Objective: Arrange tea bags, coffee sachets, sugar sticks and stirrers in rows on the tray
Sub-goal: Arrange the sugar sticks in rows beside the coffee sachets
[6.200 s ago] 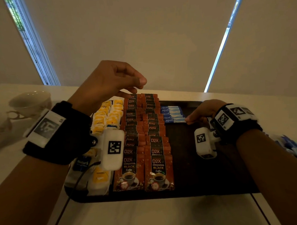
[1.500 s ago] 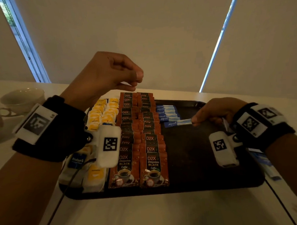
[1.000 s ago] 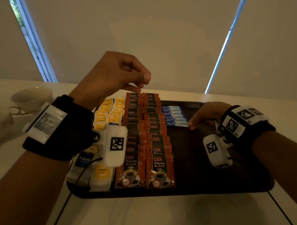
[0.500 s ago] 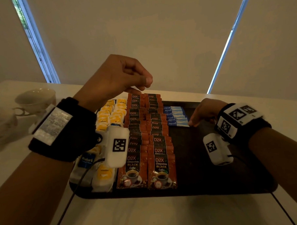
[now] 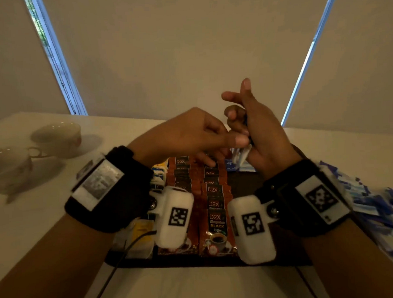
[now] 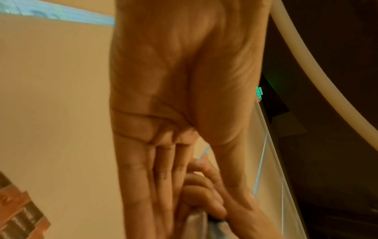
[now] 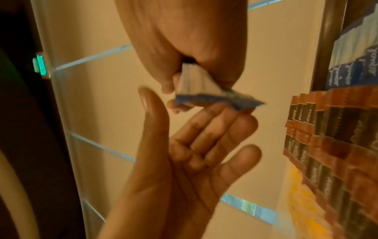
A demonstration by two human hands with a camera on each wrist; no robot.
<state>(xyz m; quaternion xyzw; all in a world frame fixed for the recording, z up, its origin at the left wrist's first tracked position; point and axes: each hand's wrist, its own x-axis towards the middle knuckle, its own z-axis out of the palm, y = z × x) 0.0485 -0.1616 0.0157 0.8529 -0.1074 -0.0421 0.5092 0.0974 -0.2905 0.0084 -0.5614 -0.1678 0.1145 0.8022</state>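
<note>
The right hand (image 5: 261, 134) curls its lower fingers round a small bundle of blue-and-white sugar sticks (image 7: 206, 95), index finger and thumb spread free above. The left hand (image 5: 190, 135) reaches across with fairly straight fingers, its fingertips (image 7: 243, 116) touching the bundle's lower end. Both meet above the dark tray (image 5: 244, 185), over its rows of coffee sachets (image 5: 214, 218), with more sugar sticks lying beside those.

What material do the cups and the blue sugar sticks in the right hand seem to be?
Cups: probably glazed ceramic, pale with glossy highlights on the rims. Sugar sticks: likely thin printed paper or film; they crease in the right hand.
</note>
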